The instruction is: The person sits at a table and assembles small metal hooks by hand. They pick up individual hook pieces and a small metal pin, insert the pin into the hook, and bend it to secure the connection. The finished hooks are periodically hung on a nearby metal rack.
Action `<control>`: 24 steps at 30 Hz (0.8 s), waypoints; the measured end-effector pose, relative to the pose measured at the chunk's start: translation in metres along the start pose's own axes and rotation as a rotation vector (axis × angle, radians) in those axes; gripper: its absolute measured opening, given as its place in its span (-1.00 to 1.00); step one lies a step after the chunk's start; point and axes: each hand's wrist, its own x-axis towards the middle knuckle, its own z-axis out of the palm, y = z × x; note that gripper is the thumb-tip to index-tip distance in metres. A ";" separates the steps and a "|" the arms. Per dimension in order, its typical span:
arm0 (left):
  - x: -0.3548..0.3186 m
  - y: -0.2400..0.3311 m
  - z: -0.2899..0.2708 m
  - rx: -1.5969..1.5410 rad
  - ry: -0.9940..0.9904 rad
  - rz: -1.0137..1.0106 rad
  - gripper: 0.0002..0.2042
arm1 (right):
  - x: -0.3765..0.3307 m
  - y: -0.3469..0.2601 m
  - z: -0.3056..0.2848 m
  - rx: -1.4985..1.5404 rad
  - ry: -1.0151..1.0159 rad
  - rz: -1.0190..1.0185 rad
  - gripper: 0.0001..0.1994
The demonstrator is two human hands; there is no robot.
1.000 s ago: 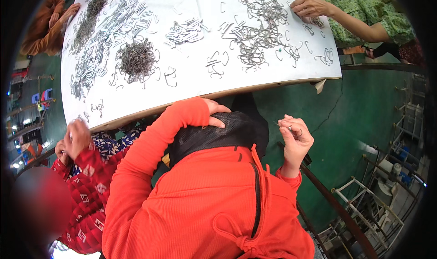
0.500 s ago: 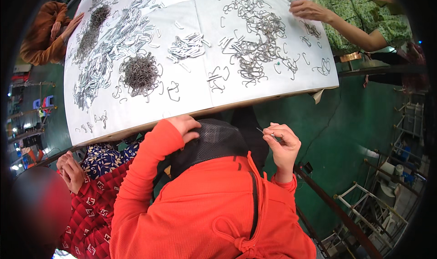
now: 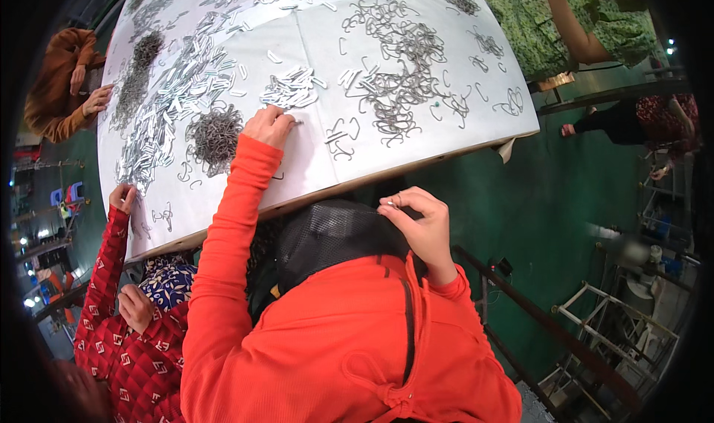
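Note:
My left hand (image 3: pixel 269 127) reaches onto the white-covered table (image 3: pixel 305 170), fingers bent and pressed together at the near edge of a small heap of white strips (image 3: pixel 294 87). A small dark bit shows at its fingertips, too small to name. Just left of it lies a dense pile of dark, bent wire hooks (image 3: pixel 212 142). In front of the table edge, my right hand (image 3: pixel 422 220) pinches a small shiny metal piece (image 3: pixel 390 204) between thumb and forefinger. Below that hand is a black mesh item (image 3: pixel 327 233) over my lap.
Loose wire hooks (image 3: pixel 405 88) spread over the table's right half. More white strips (image 3: pixel 178 88) cover its left side. A person in patterned red (image 3: pixel 134 348) sits at my left, one hand on the table. Others are in brown (image 3: pixel 67 88) and green (image 3: pixel 520 29) sleeves.
My left hand has moved from the table edge forward onto the table. My right hand has shifted left, still pinching. The red-sleeved neighbour now reaches onto the table; the green-sleeved person's hand has withdrawn.

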 end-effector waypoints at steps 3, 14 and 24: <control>0.001 0.011 0.000 -0.140 0.045 -0.066 -0.93 | 0.005 0.000 0.003 0.006 -0.009 0.004 -0.91; -0.004 0.144 -0.051 -1.644 -0.312 -0.764 -0.89 | 0.013 0.000 0.014 -0.161 0.022 -0.050 -0.90; -0.009 0.148 -0.047 -1.433 -0.246 -0.572 -0.88 | 0.013 0.015 0.016 -0.254 0.050 -0.020 -0.88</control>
